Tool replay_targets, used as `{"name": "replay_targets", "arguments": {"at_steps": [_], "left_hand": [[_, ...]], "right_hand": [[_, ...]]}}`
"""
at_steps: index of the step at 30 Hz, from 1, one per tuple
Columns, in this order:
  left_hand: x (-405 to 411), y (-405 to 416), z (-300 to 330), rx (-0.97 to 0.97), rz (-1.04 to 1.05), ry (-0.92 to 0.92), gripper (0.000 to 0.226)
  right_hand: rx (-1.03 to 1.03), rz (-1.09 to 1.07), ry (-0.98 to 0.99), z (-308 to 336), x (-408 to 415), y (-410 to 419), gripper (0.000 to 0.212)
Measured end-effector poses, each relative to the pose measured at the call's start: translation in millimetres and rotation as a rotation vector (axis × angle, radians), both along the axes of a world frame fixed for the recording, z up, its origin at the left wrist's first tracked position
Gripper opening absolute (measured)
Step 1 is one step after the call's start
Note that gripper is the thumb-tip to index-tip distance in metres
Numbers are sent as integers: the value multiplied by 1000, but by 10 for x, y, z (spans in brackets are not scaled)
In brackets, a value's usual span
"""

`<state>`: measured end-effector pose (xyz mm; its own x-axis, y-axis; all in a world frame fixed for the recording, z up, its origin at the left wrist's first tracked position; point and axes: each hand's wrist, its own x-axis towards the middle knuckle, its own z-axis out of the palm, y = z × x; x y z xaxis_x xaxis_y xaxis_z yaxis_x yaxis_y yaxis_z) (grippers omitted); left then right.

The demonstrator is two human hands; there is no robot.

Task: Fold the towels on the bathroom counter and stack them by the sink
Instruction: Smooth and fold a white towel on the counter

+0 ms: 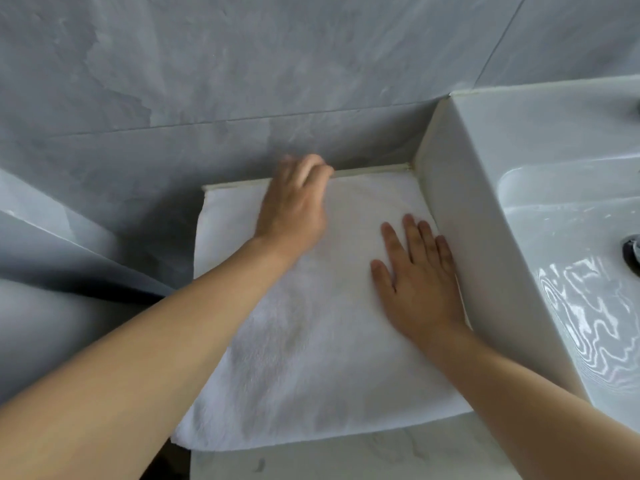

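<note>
A white towel (311, 358) lies spread flat on the counter, its right edge against the side wall of the sink (464, 216). My left hand (294, 206) reaches to the towel's far edge by the wall, fingers curled down at that edge; it is blurred, so whether it pinches the cloth is unclear. My right hand (419, 275) lies flat on the towel near the sink wall, fingers straight and spread. The towel's near left corner hangs past the counter's left edge.
The white basin (571, 237) fills the right side, with a metal drain fitting (632, 251) at the frame's edge. Grey marbled wall tiles (242, 81) stand directly behind the counter. A strip of pale counter (346, 459) shows in front of the towel.
</note>
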<state>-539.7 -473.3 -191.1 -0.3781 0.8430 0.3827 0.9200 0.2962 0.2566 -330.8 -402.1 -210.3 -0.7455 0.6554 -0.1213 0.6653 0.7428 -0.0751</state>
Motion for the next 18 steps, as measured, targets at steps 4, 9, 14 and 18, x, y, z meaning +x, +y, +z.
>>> {"name": "replay_targets", "arguments": {"at_steps": [4,9,14,18], "left_hand": [[118,139,-156,-354,-140,-151,43],[62,121,-243,-439,-88,-56,55],[41,68,-241,-512,-82,-39,60],[-53,-85,-213,-536,-49,-27,62]], "right_hand": [[-28,5,54,0,-7,0,65],[-230,-235,308,142,45,-199,70],[-497,-653,227,397,69,-262,77],[-735,-891,167,547,22,-163,35]]}}
